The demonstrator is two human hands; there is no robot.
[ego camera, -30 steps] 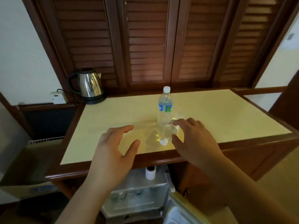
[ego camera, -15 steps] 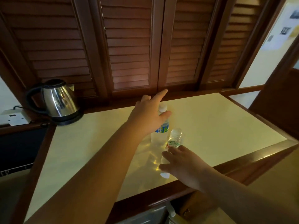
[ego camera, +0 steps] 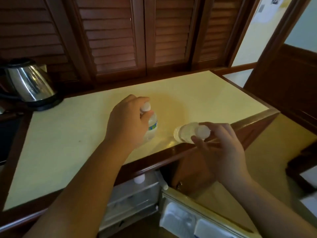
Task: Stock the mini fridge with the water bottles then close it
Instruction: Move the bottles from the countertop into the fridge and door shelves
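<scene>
My left hand (ego camera: 127, 121) is closed around the neck of an upright clear water bottle (ego camera: 152, 124) with a white cap and a blue-green label, over the middle of the yellow countertop (ego camera: 68, 143). My right hand (ego camera: 221, 145) grips a second clear water bottle (ego camera: 184, 133) by its white-capped end, tilted on its side above the counter's front edge. Below the counter the mini fridge (ego camera: 135, 196) stands open, with a white bottle cap showing inside. Its open door (ego camera: 197, 215) swings out at the lower right.
A steel electric kettle (ego camera: 29, 83) stands at the counter's back left corner. Dark wooden louvred shutters (ego camera: 137, 35) rise behind the counter. A raised wooden rim (ego camera: 257, 117) edges the counter on the right and front. A wooden door (ego camera: 291, 83) is at the far right.
My left hand closed on the upright bottle's neck. My right hand lifted the lying bottle off the counter and drew it toward the front edge. The camera tilted down, showing the fridge again.
</scene>
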